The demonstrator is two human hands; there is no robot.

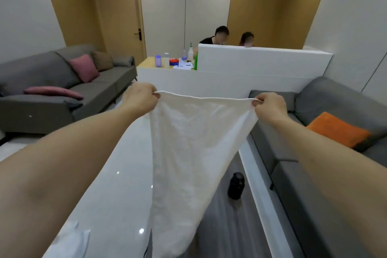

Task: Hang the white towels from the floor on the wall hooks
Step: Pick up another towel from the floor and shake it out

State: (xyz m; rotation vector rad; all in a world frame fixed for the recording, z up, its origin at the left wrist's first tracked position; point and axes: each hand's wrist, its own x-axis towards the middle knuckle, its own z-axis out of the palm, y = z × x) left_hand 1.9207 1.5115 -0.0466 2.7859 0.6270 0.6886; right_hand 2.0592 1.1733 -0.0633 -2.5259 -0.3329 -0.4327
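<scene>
- White towel (188, 153): held up in the air, top edge stretched between both hands, body hanging down (narrowing toward the bottom).
- Left hand (139, 96): pinching the top left corner.
- Right hand (269, 105): pinching the top right corner.
- Black jar (236, 185): upright on the floor, beside the grey sofa (326, 111).

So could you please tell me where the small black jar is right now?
In the head view the black jar stands right of the hanging white towel, beside the grey sofa.
</scene>
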